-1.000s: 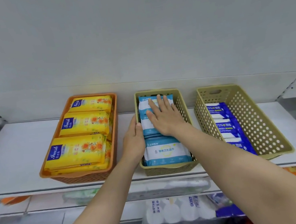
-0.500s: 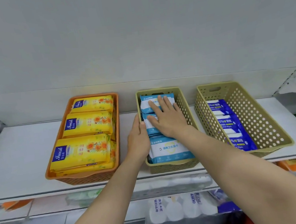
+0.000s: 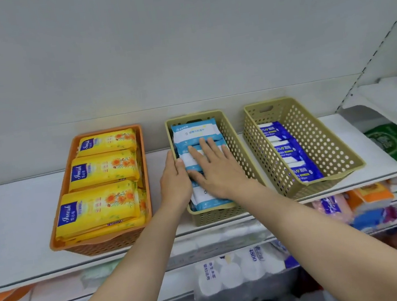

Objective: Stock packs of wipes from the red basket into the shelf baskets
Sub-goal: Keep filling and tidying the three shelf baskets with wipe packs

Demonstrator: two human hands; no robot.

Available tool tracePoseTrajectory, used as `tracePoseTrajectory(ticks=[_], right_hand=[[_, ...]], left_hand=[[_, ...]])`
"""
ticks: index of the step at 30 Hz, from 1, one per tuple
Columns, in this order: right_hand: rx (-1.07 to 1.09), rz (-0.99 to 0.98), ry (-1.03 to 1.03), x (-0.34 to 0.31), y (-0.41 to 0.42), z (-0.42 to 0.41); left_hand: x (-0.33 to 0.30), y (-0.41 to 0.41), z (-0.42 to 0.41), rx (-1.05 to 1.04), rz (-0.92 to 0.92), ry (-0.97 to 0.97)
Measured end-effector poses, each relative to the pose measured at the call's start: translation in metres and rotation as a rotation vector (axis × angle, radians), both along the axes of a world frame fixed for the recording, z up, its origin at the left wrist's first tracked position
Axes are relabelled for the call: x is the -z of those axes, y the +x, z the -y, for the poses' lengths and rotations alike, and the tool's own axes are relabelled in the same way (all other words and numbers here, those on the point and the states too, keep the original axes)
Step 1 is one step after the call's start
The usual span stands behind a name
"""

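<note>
**Both hands at the middle shelf basket**

While the person leans toward the white shelf (image 3: 13, 225), both bare hands meet at the middle basket (image 3: 235, 143), a narrow tan one with a perforated wall. The right hand (image 3: 217, 170) lies flat on the light blue and white packs of wipes (image 3: 193, 132) inside it, fingers straight and slightly spread, palm pressing down on the middle of the row. Nothing is gripped. The left hand (image 3: 175, 181) rests against the basket's left rim, fingers straight along the outer wall and the thumb lying over the edge, touching the packs beside the right hand's thumb.

The packs are soft rectangular pouches, blue at the ends with a white band across the centre, lying overlapped in a line from the back of the basket to the front. The rearmost one shows its full printed face; the nearer ones are partly covered by the hands.

To the left stands an orange basket (image 3: 103, 243) filled with yellow packs (image 3: 101, 168) printed with orange flowers. To the right, a wider tan basket (image 3: 322, 139) holds dark blue packs (image 3: 291, 153) along its left side. Blurred goods sit on the shelf below.
</note>
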State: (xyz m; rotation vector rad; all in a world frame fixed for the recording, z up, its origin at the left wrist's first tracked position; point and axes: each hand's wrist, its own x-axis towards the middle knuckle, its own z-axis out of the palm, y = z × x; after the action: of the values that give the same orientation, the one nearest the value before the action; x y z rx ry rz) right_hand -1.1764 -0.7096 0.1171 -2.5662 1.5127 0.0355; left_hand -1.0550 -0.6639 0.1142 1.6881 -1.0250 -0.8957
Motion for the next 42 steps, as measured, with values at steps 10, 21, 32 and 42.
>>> tracePoseTrajectory(ticks=[10,21,32,42], right_hand=[[0.051,0.611,-0.018,-0.047,-0.063,0.033],[0.129,0.128,0.152,0.003,-0.206,0.129],[-0.005,-0.065,0.23,0.042,-0.196,0.141],[0.005,-0.01,0.291,0.036,-0.196,0.141]], left_hand=[[-0.015,-0.009,0.004,0.01,0.279,0.066],[-0.04,-0.177,0.07,0.196,0.268,-0.111],[-0.003,-0.225,0.078,-0.005,-0.049,0.052],[-0.001,-0.222,0.075,0.017,-0.051,0.046]])
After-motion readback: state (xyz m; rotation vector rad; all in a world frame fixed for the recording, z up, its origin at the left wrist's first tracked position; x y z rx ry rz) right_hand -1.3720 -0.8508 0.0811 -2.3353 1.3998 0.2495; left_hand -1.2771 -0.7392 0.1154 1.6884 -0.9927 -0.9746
